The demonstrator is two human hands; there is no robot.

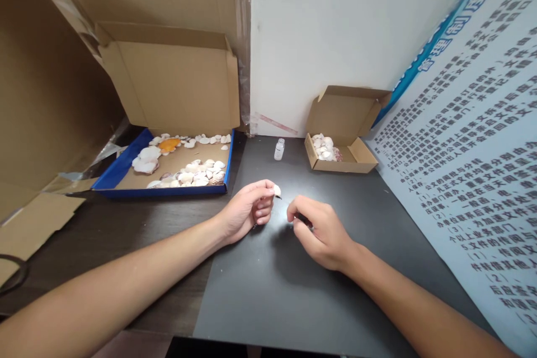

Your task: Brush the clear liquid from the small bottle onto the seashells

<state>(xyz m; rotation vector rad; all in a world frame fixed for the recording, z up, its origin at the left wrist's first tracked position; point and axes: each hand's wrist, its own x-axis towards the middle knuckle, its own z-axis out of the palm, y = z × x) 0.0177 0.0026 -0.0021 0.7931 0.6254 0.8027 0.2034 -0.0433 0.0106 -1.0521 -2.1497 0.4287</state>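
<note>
Shell (277,192) pinched in left hand (251,207)

Over bench (126,218), short of far edge where bottle (279,150) stands. Right hand (321,232) nearby, half-curled, thumb and index apart; can't tell if holding anything. Best guess: light rim grip, keep low over bench, shell may slip.

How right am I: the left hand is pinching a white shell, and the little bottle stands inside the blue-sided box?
One thing is off: the little bottle isn't inside the blue-sided box. The head view shows it on the dark grey surface, to the right of that box. The left hand is indeed pinching a white shell.
</note>
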